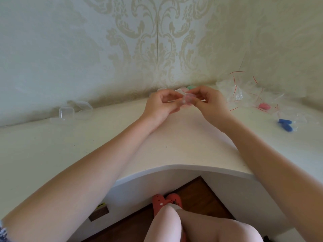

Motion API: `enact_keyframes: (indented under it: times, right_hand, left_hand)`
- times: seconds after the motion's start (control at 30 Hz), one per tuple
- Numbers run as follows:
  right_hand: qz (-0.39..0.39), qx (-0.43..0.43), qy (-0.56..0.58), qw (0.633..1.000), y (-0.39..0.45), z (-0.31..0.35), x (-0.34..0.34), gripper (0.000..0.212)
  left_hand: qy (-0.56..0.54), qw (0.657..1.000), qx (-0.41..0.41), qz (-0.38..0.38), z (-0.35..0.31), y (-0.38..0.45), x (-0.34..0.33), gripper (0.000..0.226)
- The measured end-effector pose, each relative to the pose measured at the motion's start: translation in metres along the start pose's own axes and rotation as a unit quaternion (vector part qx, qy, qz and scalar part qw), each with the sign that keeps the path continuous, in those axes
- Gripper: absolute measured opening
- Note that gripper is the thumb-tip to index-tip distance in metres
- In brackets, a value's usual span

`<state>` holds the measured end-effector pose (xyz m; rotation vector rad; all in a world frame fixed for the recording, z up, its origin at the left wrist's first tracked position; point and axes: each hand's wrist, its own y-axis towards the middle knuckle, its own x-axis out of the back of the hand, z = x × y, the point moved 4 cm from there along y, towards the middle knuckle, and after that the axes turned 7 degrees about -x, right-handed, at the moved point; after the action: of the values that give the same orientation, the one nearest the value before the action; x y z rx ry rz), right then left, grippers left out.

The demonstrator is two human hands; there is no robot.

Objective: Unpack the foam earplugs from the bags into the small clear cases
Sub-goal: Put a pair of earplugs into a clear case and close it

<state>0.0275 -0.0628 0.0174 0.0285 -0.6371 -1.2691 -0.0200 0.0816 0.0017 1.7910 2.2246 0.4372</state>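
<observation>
I see my left hand (pixel 158 103) and right hand (pixel 208 100) both pinching one small clear case (pixel 187 100) above the white table (pixel 174 145). Empty cases (pixel 76 111) sit far left, bags (pixel 244 91) right.

Both hands (pixel 185 102) together, fingers curled, pinching.
</observation>
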Motion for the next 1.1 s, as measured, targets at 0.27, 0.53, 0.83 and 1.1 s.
enact_keyframes:
  times: [0.27,0.53,0.83,1.1]
  right_hand:
    - [-0.114,-0.008,-0.12,0.986,0.008,-0.014,0.016,0.013]
    - [-0.032,-0.028,-0.251,0.967,0.013,-0.026,0.005,0.028]
    - [-0.166,-0.041,-0.283,0.944,0.013,-0.029,0.039,0.045]
    - [-0.163,-0.267,-0.48,0.82,0.008,-0.072,0.117,0.052]
  left_hand:
    - [0.195,0.979,-0.06,0.001,0.002,0.002,-0.001,0.015]
    - [0.237,0.969,-0.073,0.006,0.007,0.003,0.0,0.017]
    - [0.28,0.955,-0.1,-0.001,0.01,0.008,0.0,0.014]
    - [0.395,0.9,-0.182,0.022,-0.003,0.009,-0.025,0.026]
